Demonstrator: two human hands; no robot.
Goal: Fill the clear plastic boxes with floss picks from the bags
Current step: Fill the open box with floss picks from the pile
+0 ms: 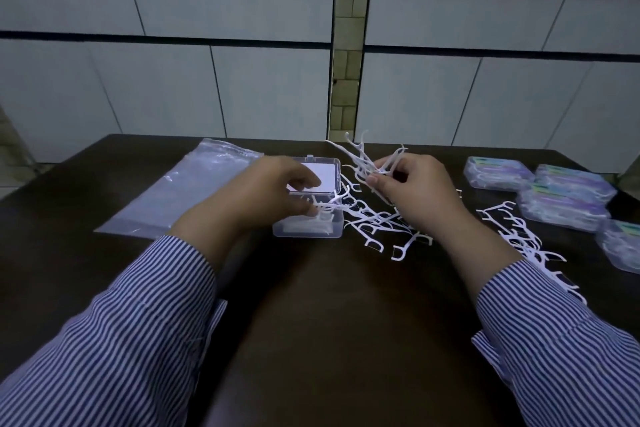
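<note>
Picks lie at the heart of this moment: one white floss pick [330, 203] is pinched in the fingertips of the left hand [277, 192], right over the open clear plastic box [308, 218], its long axis running roughly level from the fingers toward the box's right wall, forked head outermost. The box's tray already holds a low layer of picks, and its lid stands hinged open on the far side. Just right of the box a loose scatter of floss picks [377, 222] spreads over the dark table [329, 322], some touching the box's right wall. Above that scatter, the right hand [415, 184] is curled round a bristling bunch of picks [367, 163], handles clamped, heads fanning up and left. So the left hand is the nearer to the tray, directly above it; the held pick probably needs only to turn parallel with the tray's long side and go down. Left of the box lies a flat clear plastic bag [183, 191]; whether anything remains inside I cannot tell. Well to the right of the box sit closed filled boxes [540, 191], clustered, with a second trail of picks [519, 239] between them and the right sleeve.
</note>
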